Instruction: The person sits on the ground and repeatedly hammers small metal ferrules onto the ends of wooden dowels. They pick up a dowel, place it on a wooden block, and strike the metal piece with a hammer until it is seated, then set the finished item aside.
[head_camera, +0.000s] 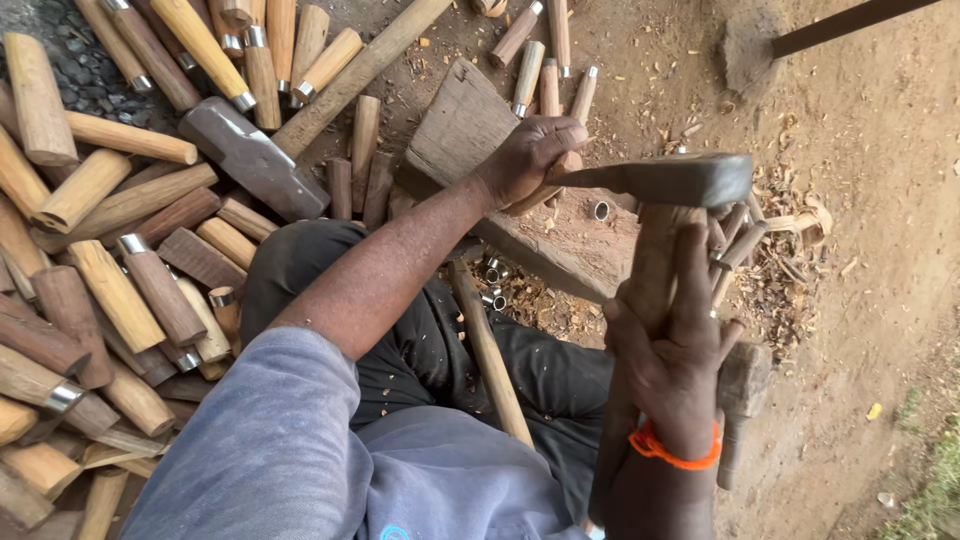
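My left hand (528, 160) grips the short wooden grip of a hatchet-like tool. Its dark metal head (672, 180) points right, just above the top of a long wooden handle blank (652, 272). My right hand (672, 352), with an orange band on the wrist, is wrapped around that blank and holds it upright and slightly tilted. The blank stands next to a worn wooden chopping block (470, 125). A few thin wood slivers (735, 240) stick out beside my right fingers.
Many finished wooden handles, some with metal ferrules (120, 300), are piled at the left. A large sledgehammer head (250, 158) lies among them. A long stick (490, 355) rests across my lap, small metal rings (494, 285) lie by the block, and wood shavings (785, 290) cover the dirt at the right.
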